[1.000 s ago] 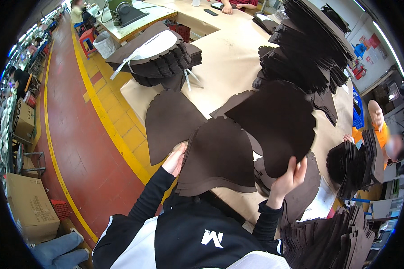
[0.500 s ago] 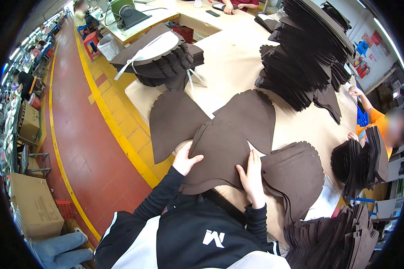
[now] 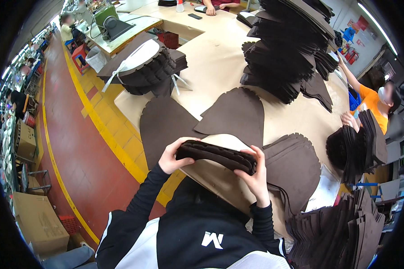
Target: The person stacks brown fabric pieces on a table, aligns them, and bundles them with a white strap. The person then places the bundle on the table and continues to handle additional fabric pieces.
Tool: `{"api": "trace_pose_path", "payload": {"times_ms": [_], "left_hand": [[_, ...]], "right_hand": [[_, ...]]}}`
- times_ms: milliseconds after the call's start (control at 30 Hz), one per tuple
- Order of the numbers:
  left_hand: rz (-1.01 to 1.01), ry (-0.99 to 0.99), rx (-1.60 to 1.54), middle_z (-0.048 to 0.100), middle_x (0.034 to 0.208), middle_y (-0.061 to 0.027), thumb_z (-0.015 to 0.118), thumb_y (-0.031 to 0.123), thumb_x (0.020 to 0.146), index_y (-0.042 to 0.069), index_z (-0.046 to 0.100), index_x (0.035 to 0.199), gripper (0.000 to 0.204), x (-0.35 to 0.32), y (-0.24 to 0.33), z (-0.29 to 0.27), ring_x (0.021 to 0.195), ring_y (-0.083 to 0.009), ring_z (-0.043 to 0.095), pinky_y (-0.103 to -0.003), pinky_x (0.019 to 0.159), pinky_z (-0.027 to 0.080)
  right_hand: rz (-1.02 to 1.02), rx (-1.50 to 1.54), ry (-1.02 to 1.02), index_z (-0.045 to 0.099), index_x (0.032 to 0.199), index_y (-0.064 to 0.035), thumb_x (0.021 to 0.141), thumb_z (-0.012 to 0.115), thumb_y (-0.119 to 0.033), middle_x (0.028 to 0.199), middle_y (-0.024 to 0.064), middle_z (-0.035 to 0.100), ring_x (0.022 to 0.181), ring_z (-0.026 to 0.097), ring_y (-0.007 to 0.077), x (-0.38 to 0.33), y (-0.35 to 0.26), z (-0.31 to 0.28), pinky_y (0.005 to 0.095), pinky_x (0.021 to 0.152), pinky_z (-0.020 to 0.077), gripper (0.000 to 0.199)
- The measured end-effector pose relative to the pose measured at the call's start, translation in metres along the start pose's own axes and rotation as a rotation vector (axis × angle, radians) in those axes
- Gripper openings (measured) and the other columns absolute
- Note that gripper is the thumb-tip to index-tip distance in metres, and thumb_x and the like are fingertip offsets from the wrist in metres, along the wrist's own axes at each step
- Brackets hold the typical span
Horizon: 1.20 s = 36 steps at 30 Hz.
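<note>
Between my two hands a stack of dark brown cut pieces [image 3: 215, 157] is raised edge-on in front of me, so its layered edges face up at the camera. My left hand [image 3: 173, 157] grips its left end, thumb on the near side. The right end is clasped by my right hand [image 3: 256, 177], fingers over the far side. Beyond them on the table lie a flat rounded piece [image 3: 166, 121] to the left and another with a notched edge [image 3: 238, 112] in the middle. Beside my right hand rests a fanned pile of the same pieces [image 3: 296, 168].
A bundle tied with a white strip [image 3: 141, 65] lies at the table's far left; tall dark stacks [image 3: 283, 54] rise at the far right. Another stack [image 3: 336, 233] stands near right. A person in orange [image 3: 375, 101] is behind a smaller stack [image 3: 354, 143]. A sewing machine [image 3: 110, 22] stands beyond.
The stack that lay flat under my hands is now lifted and tipped up on edge, gripped at both ends. More of the two flat pieces behind it shows.
</note>
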<state>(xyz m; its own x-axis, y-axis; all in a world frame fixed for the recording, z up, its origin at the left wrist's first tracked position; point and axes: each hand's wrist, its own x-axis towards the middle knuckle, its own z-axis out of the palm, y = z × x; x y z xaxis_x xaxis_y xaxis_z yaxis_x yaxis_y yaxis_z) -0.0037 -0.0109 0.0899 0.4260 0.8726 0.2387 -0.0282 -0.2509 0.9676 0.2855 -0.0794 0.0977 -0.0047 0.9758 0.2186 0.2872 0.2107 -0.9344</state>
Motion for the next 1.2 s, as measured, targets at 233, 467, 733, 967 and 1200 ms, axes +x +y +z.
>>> {"api": "trace_pose_path", "payload": {"times_ms": [233,467,733,967,1200], "left_hand": [[-0.003,0.296,0.043,0.068,0.101,-0.0109,0.07,0.004,0.082,-0.002,0.057,0.116,0.037,-0.012,-0.026,0.014,0.094,-0.0164,0.062,-0.029,0.087,0.048],[0.095,0.095,0.146,0.067,0.103,-0.0155,0.063,-0.006,0.081,-0.001,0.058,0.117,0.037,-0.036,-0.027,0.004,0.095,-0.0297,0.066,-0.033,0.088,0.049],[0.108,0.074,0.126,0.068,0.102,-0.0181,0.056,-0.012,0.08,-0.002,0.06,0.112,0.034,-0.039,-0.032,0.007,0.098,-0.0279,0.068,-0.034,0.091,0.051],[-0.31,-0.426,-0.451,0.065,0.113,-0.0081,0.054,0.059,0.094,-0.006,0.057,0.126,0.072,-0.069,-0.05,-0.03,0.102,-0.0157,0.059,-0.029,0.09,0.046],[-0.328,-0.852,-0.83,0.046,0.141,-0.0178,0.07,0.065,0.078,-0.002,0.043,0.141,0.096,-0.042,-0.018,0.01,0.122,-0.0256,0.049,-0.034,0.1,0.044]], "right_hand": [[0.061,0.162,0.074,0.047,0.119,-0.0037,0.074,0.076,0.002,0.111,0.0068,0.057,0.105,0.054,0.015,-0.004,0.012,0.02,0.0284,0.095,0.0419,0.054],[-0.276,-0.041,0.18,0.055,0.103,-0.0006,0.072,0.081,-0.001,0.085,0.0123,0.067,0.074,0.066,0.024,-0.016,0.012,0.027,0.0298,0.069,0.052,0.04],[-0.318,0.05,0.169,0.062,0.102,-0.0019,0.073,0.083,-0.022,0.087,0.0131,0.072,0.072,0.07,0.0261,-0.027,0.039,0.032,0.0307,0.065,0.0541,0.04],[-0.217,0.025,0.19,0.067,0.102,0.0022,0.083,0.077,-0.028,0.076,0.0115,0.069,0.064,0.066,0.0195,-0.008,0.025,0.005,0.0277,0.061,0.0491,0.037],[-0.209,0.265,0.146,0.064,0.117,0.0051,0.088,0.071,-0.043,0.089,0.0059,0.072,0.079,0.064,0.0109,0.02,0.026,0.009,0.0254,0.074,0.0505,0.057]]}}
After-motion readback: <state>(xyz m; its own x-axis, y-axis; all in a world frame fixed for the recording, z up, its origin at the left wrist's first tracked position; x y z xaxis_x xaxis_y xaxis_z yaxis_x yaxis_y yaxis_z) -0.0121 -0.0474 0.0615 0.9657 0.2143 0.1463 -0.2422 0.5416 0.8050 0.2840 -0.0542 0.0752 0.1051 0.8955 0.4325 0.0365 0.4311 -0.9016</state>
